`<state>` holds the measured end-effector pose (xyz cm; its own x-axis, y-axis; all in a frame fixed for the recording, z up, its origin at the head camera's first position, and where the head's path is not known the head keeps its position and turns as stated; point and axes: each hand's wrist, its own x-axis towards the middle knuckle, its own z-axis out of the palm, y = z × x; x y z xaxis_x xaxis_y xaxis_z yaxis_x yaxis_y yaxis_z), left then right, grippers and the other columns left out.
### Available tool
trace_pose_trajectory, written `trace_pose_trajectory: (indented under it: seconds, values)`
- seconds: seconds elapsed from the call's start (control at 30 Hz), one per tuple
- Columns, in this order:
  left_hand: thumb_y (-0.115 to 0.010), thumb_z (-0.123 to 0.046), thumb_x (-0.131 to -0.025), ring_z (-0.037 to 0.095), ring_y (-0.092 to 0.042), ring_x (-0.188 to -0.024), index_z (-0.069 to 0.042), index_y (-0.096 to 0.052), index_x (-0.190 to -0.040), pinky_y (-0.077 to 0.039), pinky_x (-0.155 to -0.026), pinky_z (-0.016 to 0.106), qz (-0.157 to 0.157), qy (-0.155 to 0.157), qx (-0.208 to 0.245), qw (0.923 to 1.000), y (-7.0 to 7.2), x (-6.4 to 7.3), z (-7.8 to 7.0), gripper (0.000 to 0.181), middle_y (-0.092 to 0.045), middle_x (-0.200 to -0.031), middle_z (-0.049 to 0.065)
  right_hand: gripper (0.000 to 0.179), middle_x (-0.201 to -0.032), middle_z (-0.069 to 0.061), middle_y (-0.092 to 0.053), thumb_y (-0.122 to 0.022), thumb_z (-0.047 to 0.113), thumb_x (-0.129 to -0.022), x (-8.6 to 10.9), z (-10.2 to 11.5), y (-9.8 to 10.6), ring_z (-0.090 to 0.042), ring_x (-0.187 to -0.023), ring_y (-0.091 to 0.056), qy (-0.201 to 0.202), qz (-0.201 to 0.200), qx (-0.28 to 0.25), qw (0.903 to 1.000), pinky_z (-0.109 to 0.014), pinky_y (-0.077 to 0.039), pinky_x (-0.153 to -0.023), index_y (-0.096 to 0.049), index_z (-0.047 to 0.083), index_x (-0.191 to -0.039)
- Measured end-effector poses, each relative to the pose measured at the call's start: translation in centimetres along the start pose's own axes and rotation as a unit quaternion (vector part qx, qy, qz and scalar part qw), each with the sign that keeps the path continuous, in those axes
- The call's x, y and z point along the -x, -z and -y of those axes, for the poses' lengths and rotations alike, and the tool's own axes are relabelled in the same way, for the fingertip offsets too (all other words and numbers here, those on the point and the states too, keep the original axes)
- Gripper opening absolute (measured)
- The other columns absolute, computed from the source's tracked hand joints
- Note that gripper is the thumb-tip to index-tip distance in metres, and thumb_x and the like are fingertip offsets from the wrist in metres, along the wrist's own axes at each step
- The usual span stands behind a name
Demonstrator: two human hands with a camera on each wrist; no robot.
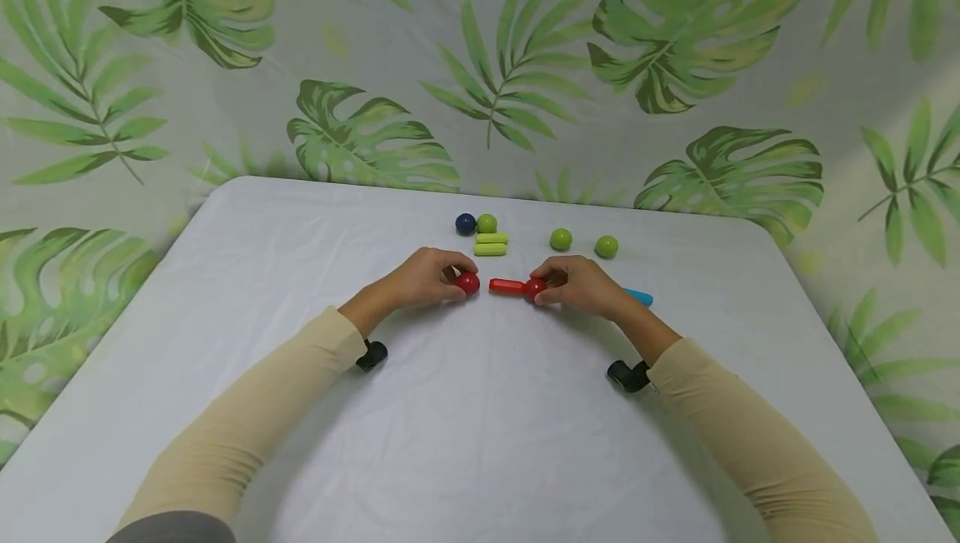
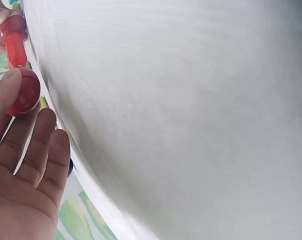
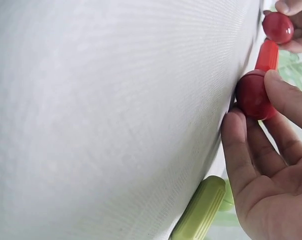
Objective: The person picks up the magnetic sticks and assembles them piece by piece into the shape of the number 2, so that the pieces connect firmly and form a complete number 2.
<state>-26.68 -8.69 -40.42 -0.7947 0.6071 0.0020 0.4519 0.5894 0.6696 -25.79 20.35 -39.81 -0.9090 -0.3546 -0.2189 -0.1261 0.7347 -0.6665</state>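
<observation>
My left hand [image 1: 433, 278] pinches a shiny red ball [image 1: 468, 283] between thumb and fingers. To its right, my right hand [image 1: 583, 283] pinches a second red ball [image 1: 535, 290]. A short red ridged stick [image 1: 507, 286] extends leftward from that second ball, its free end pointing at the first one. A small gap shows between stick and first ball in the head view. In the left wrist view the left thumb presses the near red ball [image 2: 28, 92], with the other fingers spread below. A yellow-green ridged stick [image 3: 201, 210] lies beside my right hand in the right wrist view.
Behind the hands lie a dark blue ball [image 1: 465, 224], a green ball [image 1: 487, 223] and two yellow-green sticks [image 1: 491, 249]. Two more green balls [image 1: 561, 239] sit farther right. A blue stick [image 1: 639, 296] is partly hidden by my right wrist. White cloth [image 1: 480, 426] covers the table.
</observation>
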Motion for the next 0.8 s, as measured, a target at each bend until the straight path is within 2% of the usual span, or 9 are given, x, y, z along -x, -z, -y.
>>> trace_pose_trajectory:
  seconds: [0.33,0.43,0.6,0.8]
  values:
    - [-0.076,-0.012,-0.086,0.02,-0.068,-0.099,-0.01,-0.067,-0.124,-0.054,-0.091,0.033,-0.002,0.008,-0.024,0.9997,-0.4,-1.0,-0.2,0.039,-0.072,-0.118,0.008,0.037,-0.119,-0.011,-0.068,-0.076,0.017,-0.087,-0.1,-0.2,-0.1,-0.024,-0.109,-0.06,0.003,0.003,0.0,1.0,-0.032,-0.053,-0.09,-0.067,0.011,-0.123]
    - [-0.076,-0.012,-0.086,0.02,-0.069,-0.1,-0.009,-0.067,-0.123,-0.054,-0.093,0.034,0.002,0.002,-0.026,0.9997,-0.5,-1.3,-0.4,0.039,-0.072,-0.118,0.009,0.037,-0.119,-0.011,-0.069,-0.076,0.017,-0.087,-0.1,-0.2,-0.1,-0.023,-0.108,-0.061,0.004,0.003,0.001,1.0,-0.031,-0.053,-0.09,-0.067,0.01,-0.123]
    - [-0.076,-0.012,-0.086,0.02,-0.068,-0.099,-0.009,-0.067,-0.121,-0.054,-0.094,0.033,0.009,-0.004,-0.028,0.9996,-0.7,-1.7,-0.6,0.036,-0.071,-0.118,0.009,0.036,-0.116,-0.01,-0.069,-0.076,0.017,-0.087,-0.1,0.0,0.0,-0.023,-0.106,-0.061,0.002,-0.002,0.002,1.0,-0.029,-0.053,-0.086,-0.068,0.011,-0.121]
    - [-0.076,-0.012,-0.086,0.019,-0.068,-0.099,-0.011,-0.067,-0.12,-0.055,-0.093,0.033,0.014,0.006,-0.028,0.9995,-0.9,-1.8,-0.6,0.035,-0.071,-0.118,0.008,0.037,-0.119,-0.009,-0.068,-0.076,0.017,-0.087,-0.1,0.0,-0.1,-0.023,-0.108,-0.06,0.0,-0.001,0.005,1.0,-0.032,-0.054,-0.089,-0.068,0.011,-0.122]
